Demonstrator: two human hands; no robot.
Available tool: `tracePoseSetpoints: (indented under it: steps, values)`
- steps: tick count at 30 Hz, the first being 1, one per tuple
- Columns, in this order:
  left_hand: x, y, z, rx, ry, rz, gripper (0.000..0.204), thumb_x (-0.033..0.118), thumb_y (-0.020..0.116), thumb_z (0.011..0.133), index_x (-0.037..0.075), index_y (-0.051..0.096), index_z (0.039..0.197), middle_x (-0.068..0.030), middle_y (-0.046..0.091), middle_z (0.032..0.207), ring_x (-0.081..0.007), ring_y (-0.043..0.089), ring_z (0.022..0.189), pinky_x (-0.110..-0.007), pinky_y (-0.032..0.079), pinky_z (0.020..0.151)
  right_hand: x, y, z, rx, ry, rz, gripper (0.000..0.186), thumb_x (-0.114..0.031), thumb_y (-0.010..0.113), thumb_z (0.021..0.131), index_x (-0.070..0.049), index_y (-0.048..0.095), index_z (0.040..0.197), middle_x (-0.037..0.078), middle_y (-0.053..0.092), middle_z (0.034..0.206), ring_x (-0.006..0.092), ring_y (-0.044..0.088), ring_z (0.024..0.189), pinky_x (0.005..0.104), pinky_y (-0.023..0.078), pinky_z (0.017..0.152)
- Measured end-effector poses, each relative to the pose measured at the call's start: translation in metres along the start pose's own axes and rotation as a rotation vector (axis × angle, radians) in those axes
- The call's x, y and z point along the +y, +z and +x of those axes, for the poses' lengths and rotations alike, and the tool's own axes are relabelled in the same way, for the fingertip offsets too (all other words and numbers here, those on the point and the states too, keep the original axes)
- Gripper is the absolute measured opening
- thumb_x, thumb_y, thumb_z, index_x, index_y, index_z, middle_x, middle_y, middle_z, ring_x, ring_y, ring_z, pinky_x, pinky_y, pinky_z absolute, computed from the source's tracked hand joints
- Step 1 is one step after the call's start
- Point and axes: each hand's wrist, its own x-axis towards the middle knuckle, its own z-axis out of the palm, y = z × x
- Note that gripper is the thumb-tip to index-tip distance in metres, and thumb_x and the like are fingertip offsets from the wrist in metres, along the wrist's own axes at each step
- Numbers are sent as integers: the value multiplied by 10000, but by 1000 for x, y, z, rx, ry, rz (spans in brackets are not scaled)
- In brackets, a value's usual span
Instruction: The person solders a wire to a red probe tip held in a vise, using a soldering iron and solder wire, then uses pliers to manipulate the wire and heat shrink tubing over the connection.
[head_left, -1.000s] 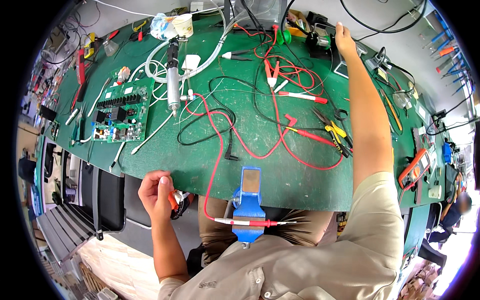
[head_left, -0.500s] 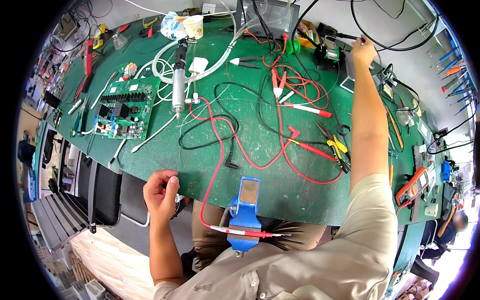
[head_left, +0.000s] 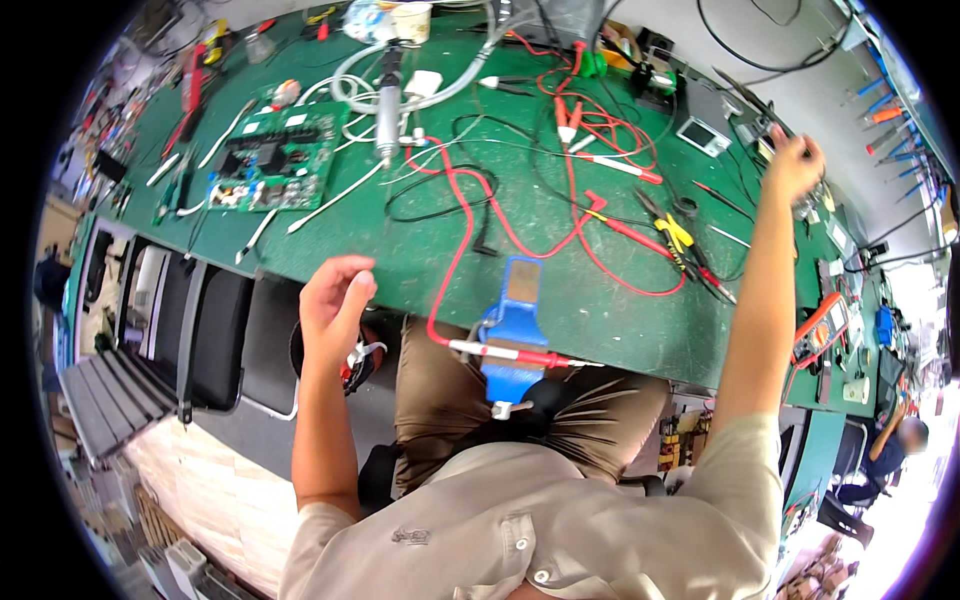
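My right hand (head_left: 797,168) is raised at the far right of the bench, its fingers closed round a slim dark tool that looks like a soldering iron (head_left: 742,92), pointing up and left; motion blurs it. My left hand (head_left: 337,300) hovers off the bench's front edge, thumb and fingers apart, with nothing seen in it. In front of me a small blue vise (head_left: 522,318) is fixed at the edge. Across its jaws lies a red-and-white test probe (head_left: 515,353), its metal tip to the right and its red lead running onto the bench.
A green circuit board (head_left: 270,165) lies at the left, beside a silver dispensing tool (head_left: 388,120) with a clear hose. Tangled red and black leads cover the middle. Yellow-handled pliers (head_left: 675,235), a small display device (head_left: 703,136) and an orange multimeter (head_left: 820,328) are to the right.
My right hand has moved right and nearer, drawing the slim dark tool away from the black stand. My left hand's fingers have loosened and straightened. The whole view has shifted.
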Motion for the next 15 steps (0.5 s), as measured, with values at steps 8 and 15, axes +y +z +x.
tracePoseSetpoints:
  steps: [8,15]
  values:
    - [47,-36,28,87,61,86,164,91,604,985,-20,644,1100,-17,615,809,-43,511,628,-196,389,554,-74,-158,-18,112,-144,90,313,-4,601,952,12,313,1074,241,625,870,332,711,717,376,627,631]
    - [37,-22,44,-95,-214,182,310,173,615,985,-15,599,1231,-27,607,696,-63,500,532,-229,385,469,-114,-233,-75,221,24,412,248,-12,603,970,32,360,953,249,604,929,270,597,745,337,514,631]
